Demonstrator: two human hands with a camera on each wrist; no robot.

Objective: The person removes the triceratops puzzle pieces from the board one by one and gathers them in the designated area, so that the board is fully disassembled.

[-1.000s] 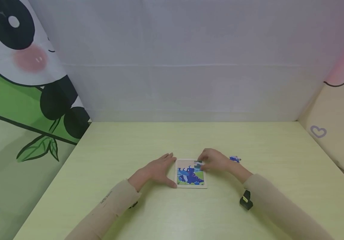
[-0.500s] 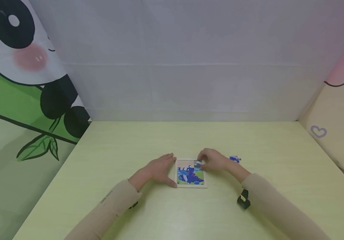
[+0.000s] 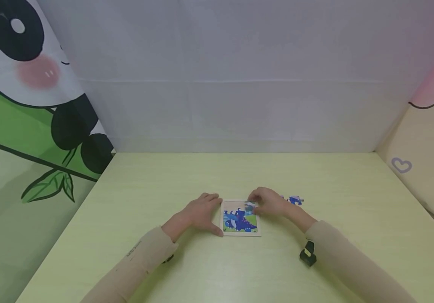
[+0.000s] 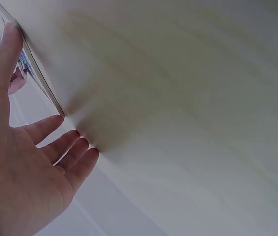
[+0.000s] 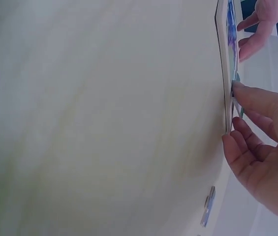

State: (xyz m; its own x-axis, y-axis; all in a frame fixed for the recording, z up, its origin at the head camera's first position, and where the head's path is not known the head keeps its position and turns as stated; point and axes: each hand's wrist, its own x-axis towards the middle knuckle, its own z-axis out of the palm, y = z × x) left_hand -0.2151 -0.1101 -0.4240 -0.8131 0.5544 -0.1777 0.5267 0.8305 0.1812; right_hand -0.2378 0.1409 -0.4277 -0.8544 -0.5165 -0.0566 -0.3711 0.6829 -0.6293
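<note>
a square puzzle frame (image 3: pixel 241 235) is laid flat on the worktop (image 3: pixel 217 269), about midway between the left and right edges and well apart from the far edge. no long axis is offered by its outline; its upper and lower rims are set nearly parallel to the worktop's far edge. the printed dinosaur (image 3: pixel 240 225) is turned with its head toward the left edge, its tail toward the right edge, and its feet toward the person.

the frame's left side is bracketed by the left hand (image 3: pixel 202 212), spread wide, with the thumb at the near corner and the index finger at the far corner; nothing is gripped. a puzzle piece (image 3: pixel 249 207) is pinched between thumb and finger of the right hand (image 3: pixel 271 202) at the frame's far right corner; its long axis cannot be told, being partly covered.

the picture face is best seen from the head; beside it, a bare strip is shown at the far left. from the right wrist, the frame is seen nearly edge-on, and the piece appears tilted. loose pieces (image 3: pixel 295 200) are lying beyond the right forearm, one partly hidden. from the left wrist, the remaining fingertips are shown at the worktop.
</note>
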